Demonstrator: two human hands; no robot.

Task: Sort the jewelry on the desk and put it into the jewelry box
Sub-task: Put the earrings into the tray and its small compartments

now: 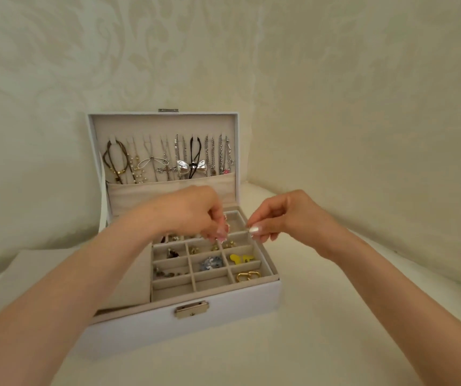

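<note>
The small pink-and-silver piece [226, 228] hangs over the back right cells of the open jewelry box [223, 310], pinched in the left hand's [193, 211] narrow grip. Just beside it, the right hand [287, 218] pinches a tiny bit [249, 227], too small to identify. Placing seems in hand; next, the piece needs lowering into a free cell. The box sits on the counter [321, 344], with necklaces [168, 160] in its lid.

— The jewelry box [223, 310] has a smooth, white, leather-like shell with a faint satin sheen.
— Its lining [168, 126] is matt beige cloth, velvety. The clasp [191, 309] is polished metal.
— The chains [212, 156] are silvery metal; the bow pendant [191, 168] is glossy and pearly.
— The hoops [248, 276] shine gold; the yellow earrings [241, 258] look like matt plastic.
</note>
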